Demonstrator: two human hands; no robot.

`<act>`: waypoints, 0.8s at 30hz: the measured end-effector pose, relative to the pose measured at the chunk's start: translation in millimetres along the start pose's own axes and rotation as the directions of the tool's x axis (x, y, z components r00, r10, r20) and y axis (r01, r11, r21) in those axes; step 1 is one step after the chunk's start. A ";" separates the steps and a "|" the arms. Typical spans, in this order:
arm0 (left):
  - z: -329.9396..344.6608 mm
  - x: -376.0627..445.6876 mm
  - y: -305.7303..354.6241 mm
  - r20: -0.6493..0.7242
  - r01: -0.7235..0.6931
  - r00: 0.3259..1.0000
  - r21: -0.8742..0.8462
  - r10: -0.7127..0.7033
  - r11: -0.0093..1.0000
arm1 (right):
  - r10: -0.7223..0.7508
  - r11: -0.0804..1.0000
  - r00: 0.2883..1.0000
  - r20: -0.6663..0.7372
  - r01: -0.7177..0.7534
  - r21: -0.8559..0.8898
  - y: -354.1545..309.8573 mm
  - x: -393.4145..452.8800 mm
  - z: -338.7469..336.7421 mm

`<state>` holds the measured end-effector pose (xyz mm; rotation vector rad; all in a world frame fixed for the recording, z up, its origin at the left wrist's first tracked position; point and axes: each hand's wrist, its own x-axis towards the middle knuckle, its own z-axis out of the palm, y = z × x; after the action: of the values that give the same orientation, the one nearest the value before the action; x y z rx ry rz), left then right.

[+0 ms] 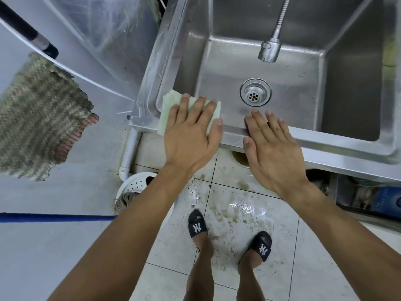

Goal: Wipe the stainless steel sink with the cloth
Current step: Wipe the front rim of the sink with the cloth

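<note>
The stainless steel sink (303,101) fills the upper right, with a round drain (255,94) in its basin and a flexible faucet (270,48) hanging over it. A pale green cloth (170,103) lies on the sink's front left corner. My left hand (191,133) presses flat on the cloth with straight fingers. My right hand (273,146) rests flat on the sink's front rim (347,148), fingers straight and reaching over the edge, holding nothing.
A knitted rag (41,114) hangs at the left beside a dark handle (28,31). Below the sink are a white pipe (129,153), a white perforated bowl (134,185) and a blue pole (54,217). The tiled floor (238,213) is wet and dirty around my sandalled feet.
</note>
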<state>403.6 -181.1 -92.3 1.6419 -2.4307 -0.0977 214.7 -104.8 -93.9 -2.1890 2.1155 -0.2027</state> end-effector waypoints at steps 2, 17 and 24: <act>3.3 1.5 -11.2 -0.025 -0.077 0.997 0.003 0.077 0.997 | -0.030 1.000 1.000 0.006 0.031 -0.008 -3.0 5.3 1.0; -4.4 -14.9 -73.6 -0.050 -0.332 0.943 -0.034 0.330 0.943 | -0.108 0.993 0.994 -0.034 0.110 0.035 -30.8 22.9 6.8; -30.3 20.6 -145.2 0.148 -0.255 0.954 -0.043 0.259 0.966 | -0.084 0.996 0.995 -0.057 0.086 0.027 -35.5 25.0 7.6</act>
<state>534.6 -253.2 -84.5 1.3373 -2.7234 -0.2176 251.7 -128.6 -95.0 -2.2842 2.0350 -0.3026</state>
